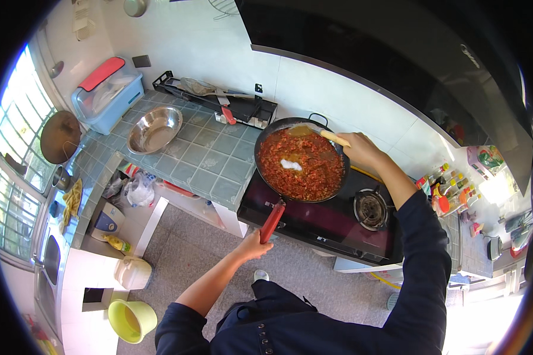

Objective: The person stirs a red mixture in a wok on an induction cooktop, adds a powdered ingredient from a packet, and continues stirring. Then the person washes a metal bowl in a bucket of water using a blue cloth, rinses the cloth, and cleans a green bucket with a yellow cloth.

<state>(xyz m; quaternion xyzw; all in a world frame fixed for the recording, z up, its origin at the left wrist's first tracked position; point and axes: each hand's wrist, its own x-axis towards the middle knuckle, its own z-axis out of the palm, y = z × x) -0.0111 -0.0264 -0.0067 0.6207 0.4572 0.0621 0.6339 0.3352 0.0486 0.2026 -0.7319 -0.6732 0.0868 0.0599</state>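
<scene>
A black wok (258, 165) sits over the left burner of a black glass-topped gas stove (324, 226). In it lies a wide layer of chopped red sauce (306, 186), with a small heap of white granules (291, 165) near its middle. My left hand (252, 245) is closed around the wok's red handle (273, 222). With my right hand (362, 150) I grip the wooden handle of a spatula (335, 138). The spatula's blade is down in the sauce at the wok's far side, where oily liquid shows, and is partly hidden.
The right burner (371, 208) is bare. Left of the stove, a steel basin (155, 130) stands on the tiled counter (200, 155). Behind it, a black rack (248, 111) holds utensils. Seasoning bottles (455, 188) crowd the right. A range hood (359, 53) overhangs the stove; a yellow-green bucket (131, 320) stands on the floor.
</scene>
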